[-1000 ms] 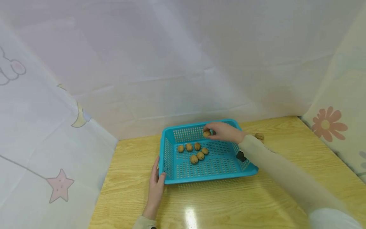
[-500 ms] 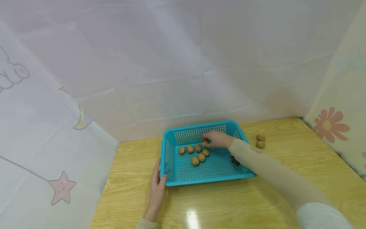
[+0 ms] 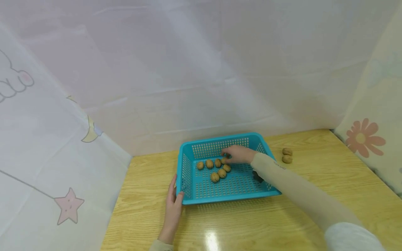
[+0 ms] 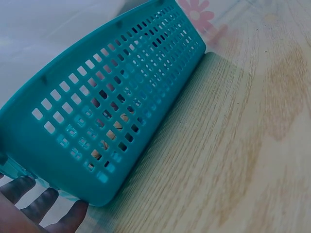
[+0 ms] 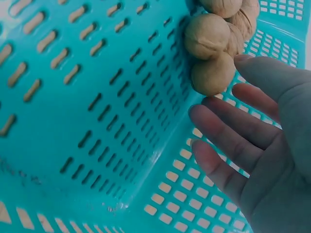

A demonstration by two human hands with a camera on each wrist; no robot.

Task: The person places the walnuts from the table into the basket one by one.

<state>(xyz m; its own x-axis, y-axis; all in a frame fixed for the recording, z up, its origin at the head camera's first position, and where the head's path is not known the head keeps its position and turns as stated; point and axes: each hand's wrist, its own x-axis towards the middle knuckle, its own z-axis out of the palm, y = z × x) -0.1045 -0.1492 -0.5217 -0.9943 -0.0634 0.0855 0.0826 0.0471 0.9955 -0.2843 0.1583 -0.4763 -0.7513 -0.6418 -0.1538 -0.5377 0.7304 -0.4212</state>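
The blue-green plastic basket (image 3: 229, 199) stands on the wooden table. Several walnuts (image 3: 215, 177) lie on its slotted floor, some in a back row and some in a slanting front row. At the right end of the back row, my right hand (image 3: 238, 154) reaches in and pinches a walnut (image 5: 214, 75) at the tips of thumb and index finger, low by the floor; its other fingers are spread apart. My left hand (image 3: 173, 209) grips the basket's left end, thumb on the rim. In the left wrist view, its fingertips (image 4: 73, 216) press under the basket's edge.
To the right of the basket, two walnuts (image 3: 287, 155) lie together on the table (image 3: 150, 167). Pale printed cloth (image 3: 201, 87) hangs behind the table and along both sides. The right forearm (image 3: 298, 188) crosses over the basket's right end.
My right hand has lowered with a walnut from above the basket to its floor, beside the back row. The left hand keeps its grip on the basket.
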